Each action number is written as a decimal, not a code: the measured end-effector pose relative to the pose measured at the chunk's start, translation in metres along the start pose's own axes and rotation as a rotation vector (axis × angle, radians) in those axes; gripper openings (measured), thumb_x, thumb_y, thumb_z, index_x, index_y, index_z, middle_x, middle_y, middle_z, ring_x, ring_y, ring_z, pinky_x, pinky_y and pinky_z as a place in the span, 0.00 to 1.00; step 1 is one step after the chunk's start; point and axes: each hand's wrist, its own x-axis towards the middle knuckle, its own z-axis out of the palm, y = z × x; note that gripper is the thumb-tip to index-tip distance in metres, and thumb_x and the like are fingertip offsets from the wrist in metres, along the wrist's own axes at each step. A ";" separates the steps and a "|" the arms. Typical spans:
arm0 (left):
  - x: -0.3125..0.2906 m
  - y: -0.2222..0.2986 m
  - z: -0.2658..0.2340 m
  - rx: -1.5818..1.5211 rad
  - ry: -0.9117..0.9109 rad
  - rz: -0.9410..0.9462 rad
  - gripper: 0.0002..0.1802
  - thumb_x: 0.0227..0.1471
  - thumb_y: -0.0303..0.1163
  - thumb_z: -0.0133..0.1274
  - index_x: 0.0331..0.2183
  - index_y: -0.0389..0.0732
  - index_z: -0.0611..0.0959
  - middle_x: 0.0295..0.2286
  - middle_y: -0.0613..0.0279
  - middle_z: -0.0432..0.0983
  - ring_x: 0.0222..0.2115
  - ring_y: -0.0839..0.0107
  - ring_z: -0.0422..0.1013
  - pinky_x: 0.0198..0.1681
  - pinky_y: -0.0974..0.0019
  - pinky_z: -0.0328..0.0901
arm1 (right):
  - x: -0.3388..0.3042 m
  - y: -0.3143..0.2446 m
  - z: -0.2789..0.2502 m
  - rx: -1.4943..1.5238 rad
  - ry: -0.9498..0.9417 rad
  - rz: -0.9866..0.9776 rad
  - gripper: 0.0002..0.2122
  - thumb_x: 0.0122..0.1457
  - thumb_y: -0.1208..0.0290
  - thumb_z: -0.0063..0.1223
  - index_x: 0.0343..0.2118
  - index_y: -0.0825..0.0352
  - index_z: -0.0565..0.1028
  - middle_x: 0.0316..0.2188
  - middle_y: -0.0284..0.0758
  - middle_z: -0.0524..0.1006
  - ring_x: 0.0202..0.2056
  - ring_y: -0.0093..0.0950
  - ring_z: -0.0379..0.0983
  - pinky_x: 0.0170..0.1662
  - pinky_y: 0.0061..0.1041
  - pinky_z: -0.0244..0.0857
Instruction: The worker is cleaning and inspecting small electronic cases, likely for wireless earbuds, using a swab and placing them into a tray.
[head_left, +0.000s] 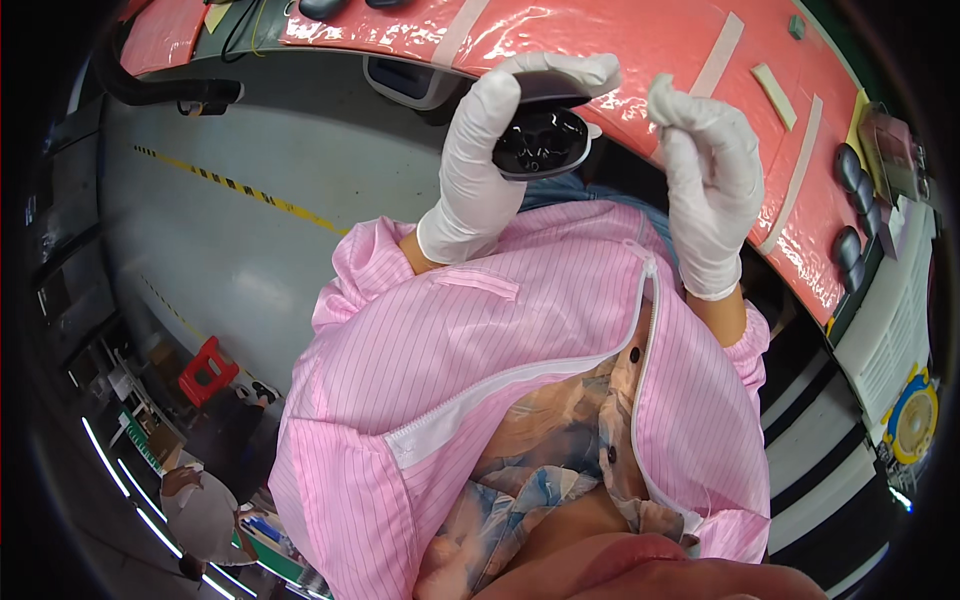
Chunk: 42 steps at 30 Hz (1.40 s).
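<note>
My left hand (470, 175), in a white glove, grips a small glossy black oval case (540, 145) above the near edge of the table. The case's lid stands raised, with the fingers over it, and the shiny inside faces up. A small pale bit shows at its right edge. To the right and apart from the case, my white-gloved right hand (712, 170) is closed, its fingers bent toward the thumb. Whether anything small is between those fingertips cannot be made out.
A red-covered table (640, 35) curves across the top and right, with pale tape strips (795, 170). Several black oval cases (848, 165) lie along its right side, near a yellow-and-blue fan (912, 415). Left are a red stool (208, 370) and another person (205, 510).
</note>
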 end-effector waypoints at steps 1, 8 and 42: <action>-0.001 0.000 -0.001 0.000 0.004 -0.001 0.44 0.54 0.66 0.33 0.47 0.31 0.74 0.46 0.45 0.72 0.47 0.57 0.70 0.45 0.61 0.70 | 0.005 -0.006 -0.004 -0.172 -0.161 -0.167 0.14 0.46 0.87 0.54 0.38 0.68 0.77 0.30 0.33 0.74 0.33 0.29 0.72 0.38 0.26 0.66; 0.000 -0.007 -0.004 0.165 -0.033 0.138 0.46 0.51 0.67 0.41 0.47 0.29 0.72 0.47 0.46 0.71 0.49 0.61 0.69 0.45 0.63 0.69 | -0.004 0.007 0.002 -0.343 -0.040 -0.093 0.14 0.43 0.82 0.57 0.34 0.60 0.80 0.25 0.30 0.75 0.26 0.30 0.70 0.30 0.27 0.64; 0.010 -0.031 -0.002 -0.054 0.003 0.243 0.38 0.56 0.64 0.36 0.47 0.35 0.70 0.40 0.52 0.75 0.36 0.75 0.71 0.38 0.71 0.68 | 0.005 -0.018 0.018 -0.219 -0.224 -0.034 0.08 0.51 0.78 0.50 0.34 0.64 0.77 0.23 0.30 0.73 0.25 0.26 0.67 0.30 0.26 0.60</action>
